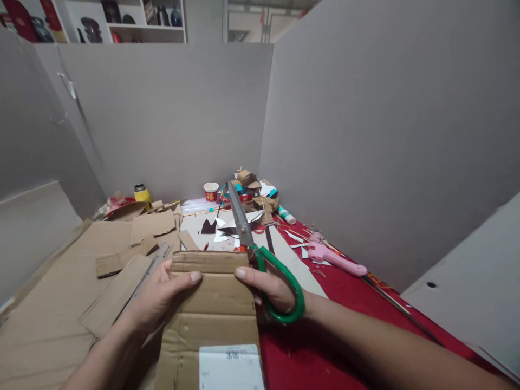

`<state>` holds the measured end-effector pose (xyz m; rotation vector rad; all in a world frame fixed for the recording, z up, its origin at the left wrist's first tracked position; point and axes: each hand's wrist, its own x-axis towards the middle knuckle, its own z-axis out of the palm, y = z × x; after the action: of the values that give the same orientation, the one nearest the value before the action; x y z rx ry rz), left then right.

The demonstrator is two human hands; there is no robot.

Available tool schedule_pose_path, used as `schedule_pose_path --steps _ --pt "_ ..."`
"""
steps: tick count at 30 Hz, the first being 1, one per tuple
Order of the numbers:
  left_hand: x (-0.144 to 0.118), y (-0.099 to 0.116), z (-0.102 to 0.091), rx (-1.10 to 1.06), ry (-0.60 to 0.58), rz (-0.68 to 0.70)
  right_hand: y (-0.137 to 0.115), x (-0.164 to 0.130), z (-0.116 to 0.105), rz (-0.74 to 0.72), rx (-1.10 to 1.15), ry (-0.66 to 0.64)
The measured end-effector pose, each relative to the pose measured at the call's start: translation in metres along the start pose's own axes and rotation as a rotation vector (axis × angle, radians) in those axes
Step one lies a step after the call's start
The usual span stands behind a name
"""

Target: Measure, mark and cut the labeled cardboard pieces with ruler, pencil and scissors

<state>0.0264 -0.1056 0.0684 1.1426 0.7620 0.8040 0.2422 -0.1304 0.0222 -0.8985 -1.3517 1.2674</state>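
Observation:
A creased piece of cardboard [215, 300] with a white label [231, 368] is held up in front of me. My left hand [162, 295] grips its left edge, thumb flat on the near face. On the right edge my right hand [272, 290] pinches it the same way, thumb on top and fingers behind. Green-handled scissors [284, 276] hang on that right hand, their loop around it. The scissors' metal blades point up and away, past the cardboard's top edge. The fingers behind the sheet are mostly hidden.
Cardboard scraps [152, 227] lie over a large sheet at left. A pink glue gun [333, 257] rests on the red cloth [312, 346] at right. Behind are a paper cup [211, 191], a yellow bottle [142, 195] and a scrap pile. Grey partitions [170, 108] enclose the table.

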Motion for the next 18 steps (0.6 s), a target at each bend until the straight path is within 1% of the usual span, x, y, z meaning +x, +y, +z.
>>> schedule_pose_path --steps 3,5,10,13,18 --pt "0.003 0.001 -0.006 0.023 -0.058 -0.013 0.001 0.001 -0.002 -0.014 -0.012 -0.01" --pt "0.004 0.0 -0.009 0.019 -0.074 -0.022 0.001 0.0 -0.001 -0.018 -0.021 -0.012" --pt "0.005 0.002 -0.007 -0.031 -0.025 0.002 -0.002 -0.002 0.001 -0.043 -0.024 0.027" --pt "0.006 0.004 -0.007 -0.036 0.012 -0.021 -0.002 -0.003 0.002 -0.021 -0.015 0.062" --pt "0.009 0.004 -0.016 -0.008 -0.012 -0.076 0.001 -0.002 0.003 0.035 0.053 0.081"
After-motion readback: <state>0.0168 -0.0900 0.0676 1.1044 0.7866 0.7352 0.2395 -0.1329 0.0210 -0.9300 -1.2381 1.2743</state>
